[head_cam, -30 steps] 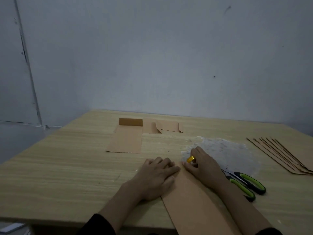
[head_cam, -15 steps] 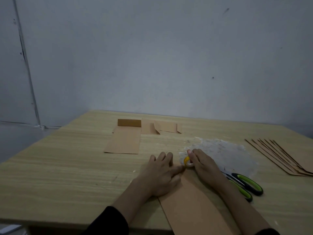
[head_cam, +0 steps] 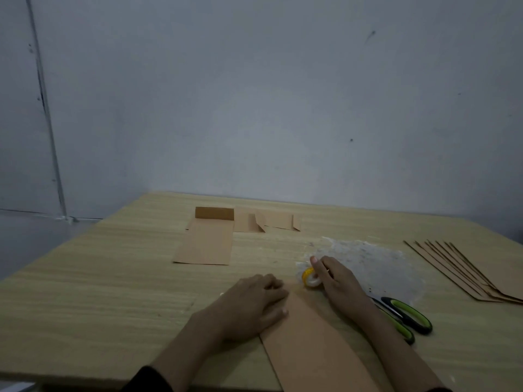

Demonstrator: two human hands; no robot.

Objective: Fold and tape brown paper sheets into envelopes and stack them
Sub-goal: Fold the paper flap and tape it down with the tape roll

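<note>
Tape roll [head_cam: 310, 277] tipped up just past brown sheet [head_cam: 311, 338] far end | right hand [head_cam: 338, 282] grasps it | left hand [head_cam: 253, 305] presses sheet's left edge, grasping nothing

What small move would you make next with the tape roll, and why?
Probably draw the tape roll with the right hand across the far end of the folded brown paper, since it sits at that end while the left hand presses the paper flat.
</note>
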